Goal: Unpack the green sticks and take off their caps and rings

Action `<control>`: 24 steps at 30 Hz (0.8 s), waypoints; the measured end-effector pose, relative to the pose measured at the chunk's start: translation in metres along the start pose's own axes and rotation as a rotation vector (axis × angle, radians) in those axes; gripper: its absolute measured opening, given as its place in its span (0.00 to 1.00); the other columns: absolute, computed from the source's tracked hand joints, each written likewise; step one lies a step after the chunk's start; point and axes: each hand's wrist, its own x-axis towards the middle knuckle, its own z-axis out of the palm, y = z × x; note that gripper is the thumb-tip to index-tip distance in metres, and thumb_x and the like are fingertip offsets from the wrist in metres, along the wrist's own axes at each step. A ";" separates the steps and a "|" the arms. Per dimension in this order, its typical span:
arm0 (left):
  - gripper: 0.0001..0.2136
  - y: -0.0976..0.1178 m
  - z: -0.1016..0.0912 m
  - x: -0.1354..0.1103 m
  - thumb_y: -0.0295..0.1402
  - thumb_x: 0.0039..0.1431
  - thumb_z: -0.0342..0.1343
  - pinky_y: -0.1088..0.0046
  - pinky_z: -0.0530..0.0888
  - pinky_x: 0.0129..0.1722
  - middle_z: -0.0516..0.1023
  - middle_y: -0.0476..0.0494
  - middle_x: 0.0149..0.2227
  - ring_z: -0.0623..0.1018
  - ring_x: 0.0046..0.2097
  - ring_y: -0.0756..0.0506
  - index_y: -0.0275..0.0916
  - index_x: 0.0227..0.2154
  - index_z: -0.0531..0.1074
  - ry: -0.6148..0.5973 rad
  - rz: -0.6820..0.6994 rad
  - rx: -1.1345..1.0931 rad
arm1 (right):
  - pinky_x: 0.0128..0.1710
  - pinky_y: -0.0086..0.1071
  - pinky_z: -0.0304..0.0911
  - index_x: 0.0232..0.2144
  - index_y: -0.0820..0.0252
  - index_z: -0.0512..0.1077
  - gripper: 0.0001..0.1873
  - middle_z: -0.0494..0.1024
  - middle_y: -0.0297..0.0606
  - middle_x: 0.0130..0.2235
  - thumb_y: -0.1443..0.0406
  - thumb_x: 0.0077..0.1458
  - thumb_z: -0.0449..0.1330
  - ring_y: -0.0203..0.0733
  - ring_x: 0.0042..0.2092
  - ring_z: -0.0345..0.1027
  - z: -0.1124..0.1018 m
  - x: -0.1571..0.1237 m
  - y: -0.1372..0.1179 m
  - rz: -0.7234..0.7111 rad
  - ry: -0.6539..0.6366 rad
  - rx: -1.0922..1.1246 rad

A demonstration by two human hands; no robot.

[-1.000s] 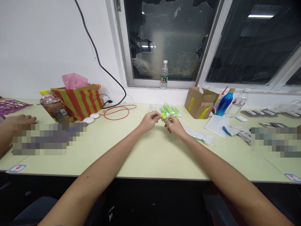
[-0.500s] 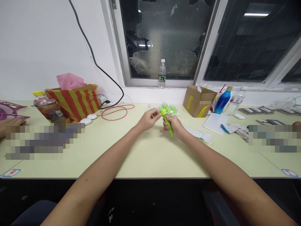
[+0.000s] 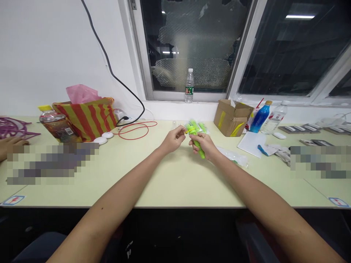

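My right hand [image 3: 205, 144] is closed round a slim bright-green tube-like item [image 3: 197, 142], held tilted with its top end toward the left. My left hand [image 3: 173, 138] pinches at that top end with thumb and forefinger; what it pinches is too small to name. Just behind the hands lies a small heap of similar green items in clear wrap [image 3: 197, 126]. An empty clear plastic bag [image 3: 233, 156] lies to the right of my right hand on the pale green table [image 3: 170, 179].
A striped red-and-yellow bag [image 3: 86, 117], a drink bottle [image 3: 56, 124] and a red cable loop [image 3: 135, 130] lie left. A cardboard box [image 3: 231, 117], blue bottle [image 3: 259, 117] and papers [image 3: 251, 143] sit right. Another person's hand [image 3: 9, 144] rests far left.
The green item has turned from end-on in my fingers to lying along my right hand. My left hand stays pinched at its top. The view shifted slightly.
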 end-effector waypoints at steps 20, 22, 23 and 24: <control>0.18 0.003 0.003 -0.003 0.21 0.50 0.47 0.74 0.63 0.30 0.60 0.55 0.25 0.63 0.27 0.51 0.42 0.44 0.62 0.015 0.091 0.125 | 0.15 0.21 0.40 0.33 0.56 0.62 0.21 0.60 0.23 0.21 0.57 0.46 0.70 0.26 0.18 0.47 0.007 -0.008 -0.008 0.063 -0.114 0.197; 0.18 0.002 0.003 -0.003 0.21 0.50 0.47 0.74 0.62 0.30 0.60 0.55 0.25 0.63 0.27 0.51 0.43 0.44 0.62 0.011 0.091 0.129 | 0.14 0.21 0.40 0.31 0.55 0.59 0.24 0.60 0.22 0.20 0.61 0.42 0.72 0.25 0.17 0.46 0.009 -0.009 -0.007 0.055 -0.063 0.140; 0.18 0.002 0.003 -0.003 0.21 0.50 0.47 0.74 0.62 0.30 0.61 0.55 0.25 0.63 0.27 0.51 0.43 0.44 0.62 0.009 0.091 0.130 | 0.14 0.21 0.40 0.30 0.55 0.58 0.25 0.62 0.22 0.20 0.61 0.42 0.73 0.25 0.16 0.46 0.009 -0.009 -0.007 0.052 -0.044 0.111; 0.18 0.002 0.003 -0.003 0.21 0.50 0.47 0.74 0.63 0.30 0.61 0.55 0.25 0.63 0.27 0.51 0.43 0.44 0.62 0.008 0.092 0.131 | 0.13 0.22 0.41 0.30 0.55 0.58 0.24 0.64 0.23 0.20 0.61 0.42 0.72 0.26 0.16 0.47 0.009 -0.008 -0.006 0.043 -0.033 0.087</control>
